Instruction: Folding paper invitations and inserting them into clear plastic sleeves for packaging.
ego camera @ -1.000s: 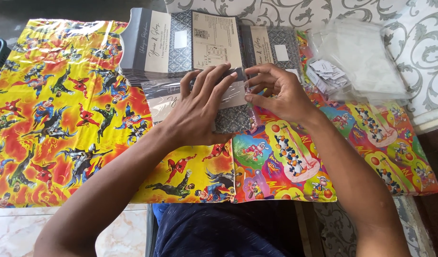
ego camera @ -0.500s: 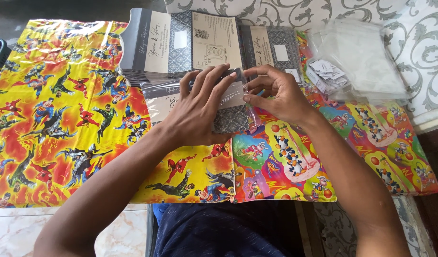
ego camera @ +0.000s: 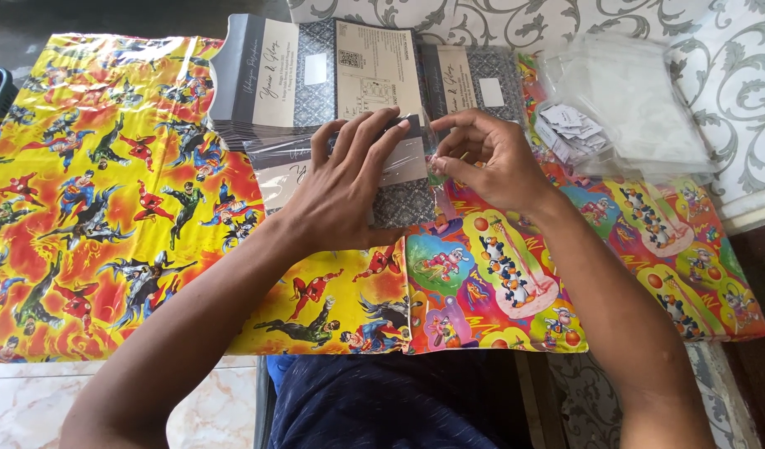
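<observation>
Daylight falls on a white scroll-patterned cloth (ego camera: 732,91) at the far right, with pale marble floor tiles (ego camera: 33,399) at the lower left.

Bright sharp daylight, glare on wrapping paper (ego camera: 108,208)

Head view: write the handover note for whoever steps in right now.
Left hand: flat on a grey patterned card in its clear plastic sleeve.
Right hand: pinching the sleeve's right edge.
Stack of grey cards behind the hands; pile of clear sleeves at the far right; all on bright cartoon sheets.
Done: card inside sleeve.
Left: whether the flap is sealed cannot be told.
</observation>
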